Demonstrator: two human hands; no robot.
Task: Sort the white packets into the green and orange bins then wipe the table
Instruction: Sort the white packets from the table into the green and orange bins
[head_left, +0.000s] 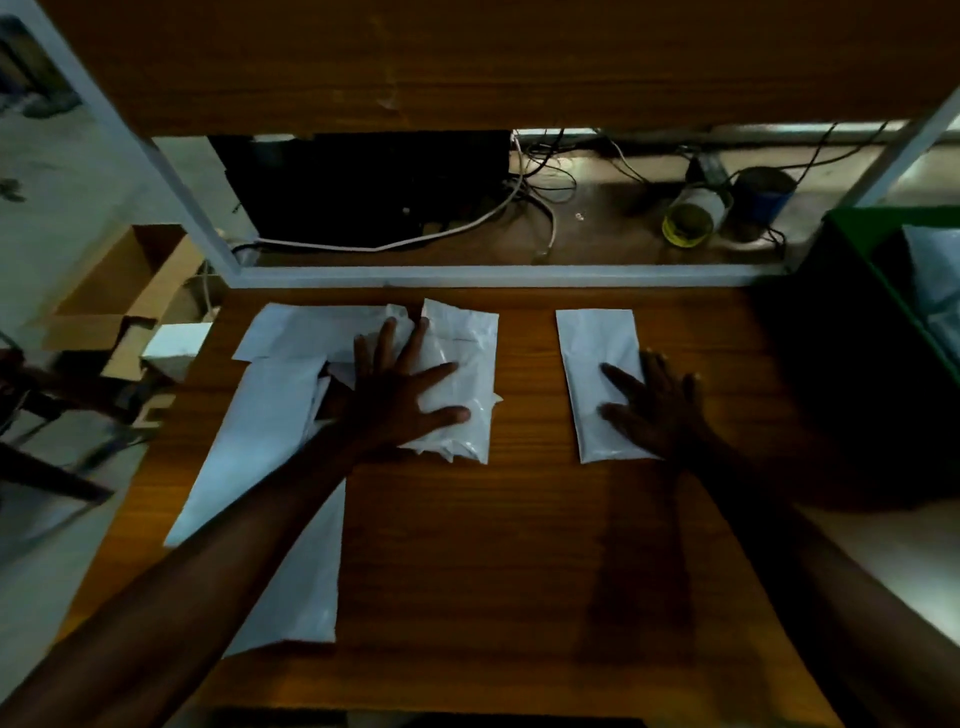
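Sorting is only partly done, judging by the table: several white packets are not yet binned and no wiping cloth is in view. The left hand lies flat with fingers spread on a crumpled packet, pressing rather than gripping it. Just left of that hand sit a flat packet and a long packet, partly hidden under the forearm. The right hand rests open, palm down, on a single packet lying apart from the others; nothing is clasped. Beyond that hand to the right stands the green bin, with at least one white packet already inside. No orange bin shows. The wooden table has yet to be wiped.
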